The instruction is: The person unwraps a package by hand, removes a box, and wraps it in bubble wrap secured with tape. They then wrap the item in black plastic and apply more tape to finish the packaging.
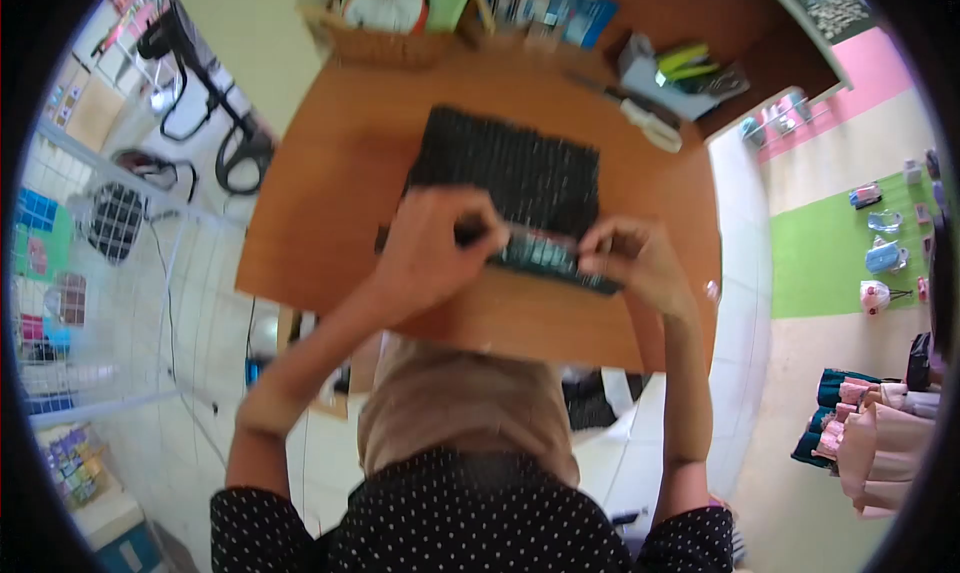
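Observation:
A black sheet with a ribbed, bubbly surface (510, 168) lies flat on the wooden table (350, 173). Across its near edge runs a dark, narrow strip with pale printing (545, 253), slightly blurred. My left hand (435, 238) is over the sheet's near left corner, thumb and fingers pinched together at the strip's left part. At the other end, my right hand (640, 263) has its thumb and fingertips closed on the strip's upper right edge. Some of the strip's left end is hidden behind my left hand.
A knife with a white handle (650, 123) lies at the back right, beside a grey box holding yellow-green items (690, 68). A wicker basket (390, 48) and blue packets (560, 13) stand along the back. To the left is a white wire rack (100, 273).

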Available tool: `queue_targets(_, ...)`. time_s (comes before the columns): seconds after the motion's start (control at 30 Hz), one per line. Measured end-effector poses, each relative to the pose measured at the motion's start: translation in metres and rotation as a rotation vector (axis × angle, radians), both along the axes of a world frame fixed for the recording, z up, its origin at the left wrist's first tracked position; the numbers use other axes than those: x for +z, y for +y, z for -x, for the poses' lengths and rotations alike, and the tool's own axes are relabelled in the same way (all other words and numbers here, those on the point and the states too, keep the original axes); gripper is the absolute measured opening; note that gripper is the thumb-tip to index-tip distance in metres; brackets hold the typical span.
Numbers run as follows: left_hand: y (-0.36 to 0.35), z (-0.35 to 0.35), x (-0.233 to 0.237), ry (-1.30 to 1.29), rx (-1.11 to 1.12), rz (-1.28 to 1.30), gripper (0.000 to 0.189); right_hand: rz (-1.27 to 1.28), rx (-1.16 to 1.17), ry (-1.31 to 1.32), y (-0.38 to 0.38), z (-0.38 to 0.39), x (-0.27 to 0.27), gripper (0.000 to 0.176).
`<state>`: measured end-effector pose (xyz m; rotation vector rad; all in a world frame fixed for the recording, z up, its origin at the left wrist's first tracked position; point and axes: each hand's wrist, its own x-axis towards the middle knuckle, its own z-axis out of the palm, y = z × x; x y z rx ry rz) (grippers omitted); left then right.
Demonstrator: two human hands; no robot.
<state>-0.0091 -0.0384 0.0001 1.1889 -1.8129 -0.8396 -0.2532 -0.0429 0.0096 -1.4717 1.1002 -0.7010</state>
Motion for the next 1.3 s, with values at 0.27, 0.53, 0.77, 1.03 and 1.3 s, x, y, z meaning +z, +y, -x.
queue_targets(0.27,-0.008,0.003,-0.002,-0.041,0.009,0.064,0.008,0.518,-0.233,0.108,-0.034,0.017,0.075,0.012)
queue_targets(0.53,-0.005,0.007,-0.003,0.005,0.041,0.029,0.011,0.795,-0.330,-0.262,-0.137,-0.092,0.151,0.024)
queue_targets(0.77,-0.002,0.010,-0.003,0.013,0.136,-0.072,0.008,0.618,-0.611,-0.404,-0.211,-0.165,0.144,0.025)
queue_targets(1.03,0.003,0.013,-0.004,0.020,0.165,-0.118,0.010,0.277,-0.685,-0.545,-0.201,-0.169,0.188,0.020)
queue_targets(1.3,0.013,0.017,-0.004,0.053,0.232,-0.044,0.007,0.079,0.332,-0.594,-0.213,-0.085,0.268,0.013)
